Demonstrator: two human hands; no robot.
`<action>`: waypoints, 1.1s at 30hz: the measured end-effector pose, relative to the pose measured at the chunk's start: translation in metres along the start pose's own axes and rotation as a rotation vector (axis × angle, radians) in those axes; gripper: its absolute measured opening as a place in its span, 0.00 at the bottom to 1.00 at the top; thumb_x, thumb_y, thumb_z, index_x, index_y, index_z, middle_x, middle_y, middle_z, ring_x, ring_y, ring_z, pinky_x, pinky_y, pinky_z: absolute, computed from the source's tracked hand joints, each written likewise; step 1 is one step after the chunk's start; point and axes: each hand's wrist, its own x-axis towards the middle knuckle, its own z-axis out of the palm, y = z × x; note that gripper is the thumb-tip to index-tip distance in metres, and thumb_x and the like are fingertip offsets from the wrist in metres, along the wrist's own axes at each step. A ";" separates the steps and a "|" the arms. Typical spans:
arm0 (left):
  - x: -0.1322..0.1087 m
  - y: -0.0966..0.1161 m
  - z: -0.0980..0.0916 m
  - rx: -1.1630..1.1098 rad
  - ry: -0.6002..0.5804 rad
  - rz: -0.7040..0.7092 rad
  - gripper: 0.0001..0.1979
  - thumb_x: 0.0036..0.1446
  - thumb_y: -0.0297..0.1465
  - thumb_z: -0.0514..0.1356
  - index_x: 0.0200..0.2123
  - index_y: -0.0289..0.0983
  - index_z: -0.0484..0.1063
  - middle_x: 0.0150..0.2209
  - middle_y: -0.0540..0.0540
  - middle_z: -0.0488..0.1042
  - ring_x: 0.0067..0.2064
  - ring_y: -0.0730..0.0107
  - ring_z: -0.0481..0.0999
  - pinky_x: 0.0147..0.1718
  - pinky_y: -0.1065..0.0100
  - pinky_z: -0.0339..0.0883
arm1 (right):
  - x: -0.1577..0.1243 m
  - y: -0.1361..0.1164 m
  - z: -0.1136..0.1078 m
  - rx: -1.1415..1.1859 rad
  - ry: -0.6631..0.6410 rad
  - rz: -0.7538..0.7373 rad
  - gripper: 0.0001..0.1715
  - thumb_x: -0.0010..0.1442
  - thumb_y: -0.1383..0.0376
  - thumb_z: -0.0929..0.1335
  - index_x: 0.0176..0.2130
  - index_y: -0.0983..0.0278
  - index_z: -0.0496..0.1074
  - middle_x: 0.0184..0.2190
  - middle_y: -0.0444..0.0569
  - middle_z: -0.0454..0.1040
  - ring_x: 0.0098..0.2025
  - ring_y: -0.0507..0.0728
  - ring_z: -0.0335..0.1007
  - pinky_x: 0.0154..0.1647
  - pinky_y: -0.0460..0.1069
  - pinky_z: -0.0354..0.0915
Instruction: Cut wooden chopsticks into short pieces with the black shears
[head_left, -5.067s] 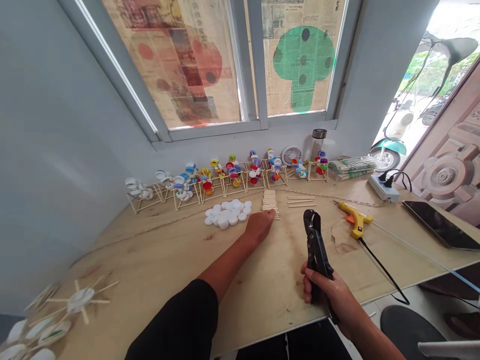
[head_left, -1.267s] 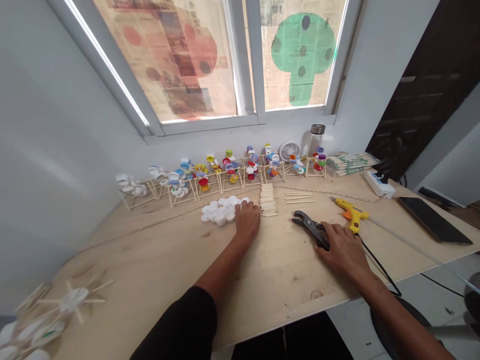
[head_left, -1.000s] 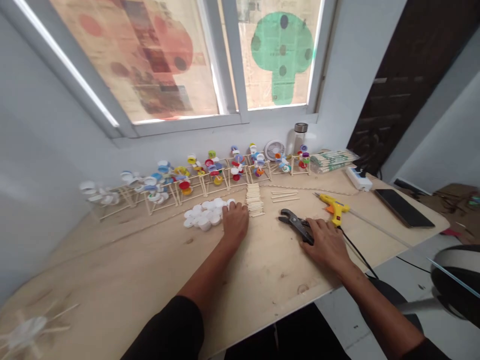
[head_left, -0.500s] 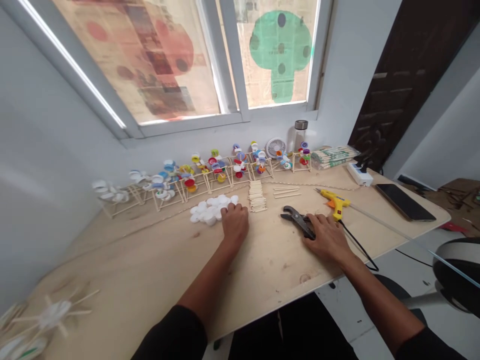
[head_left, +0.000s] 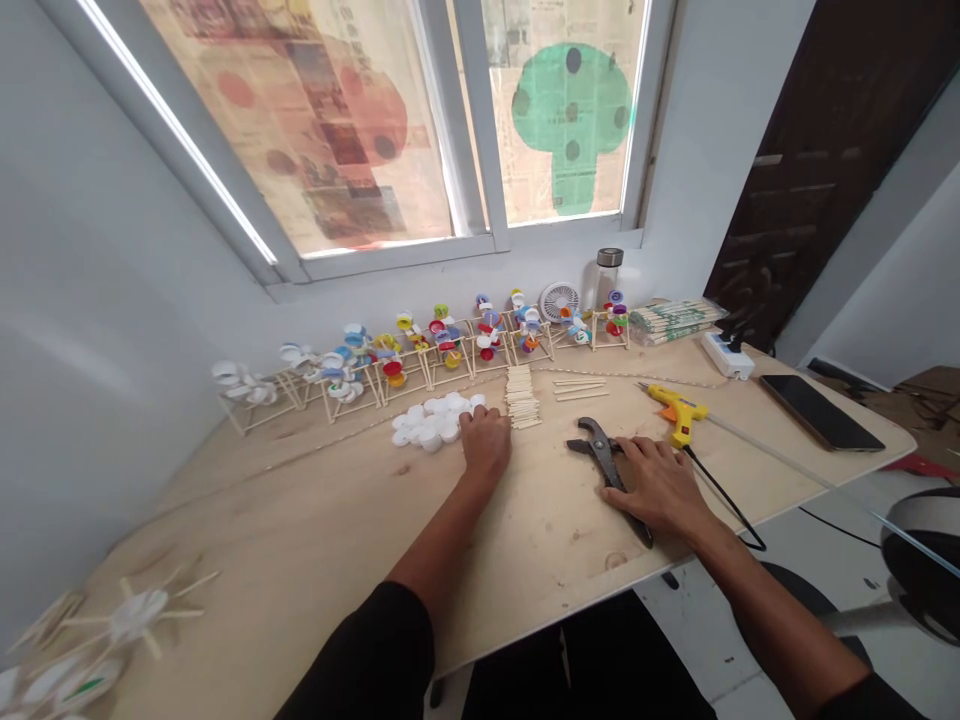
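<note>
Pliers (head_left: 606, 460): near tabletop's (head_left: 525, 550) front edge; probably heavy, stiff; best gripped by handles (head_left: 639, 530).
Right hand (head_left: 661, 487): half open over handles.
Left hand (head_left: 486, 443): curled; cannot tell if holding anything.

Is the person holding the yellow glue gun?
No, the glue gun lies on the table, while the right hand is on the pliers.

Right fingers (head_left: 638, 452) on pliers (head_left: 601, 449), left fingers (head_left: 480, 420) beside white caps (head_left: 429, 438)
</note>
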 end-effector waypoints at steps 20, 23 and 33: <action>-0.003 0.001 0.001 -0.036 0.117 -0.007 0.14 0.55 0.26 0.49 0.26 0.36 0.74 0.33 0.38 0.75 0.38 0.53 0.67 0.35 0.56 0.49 | -0.003 -0.004 -0.003 0.042 0.033 -0.002 0.37 0.48 0.47 0.66 0.53 0.61 0.61 0.50 0.57 0.67 0.51 0.68 0.57 0.48 0.61 0.50; -0.011 0.004 -0.004 -0.058 0.161 -0.015 0.14 0.55 0.27 0.49 0.27 0.36 0.74 0.32 0.39 0.75 0.38 0.53 0.67 0.35 0.57 0.49 | -0.003 -0.003 0.000 0.048 0.062 -0.010 0.37 0.48 0.47 0.66 0.53 0.62 0.62 0.49 0.57 0.67 0.51 0.68 0.58 0.49 0.61 0.49; -0.047 0.055 -0.019 -0.250 0.264 0.146 0.09 0.56 0.28 0.53 0.28 0.39 0.72 0.29 0.46 0.74 0.37 0.62 0.68 0.37 0.60 0.52 | 0.000 0.008 -0.005 0.163 0.118 -0.070 0.34 0.52 0.48 0.64 0.54 0.62 0.63 0.53 0.57 0.66 0.54 0.67 0.58 0.52 0.62 0.52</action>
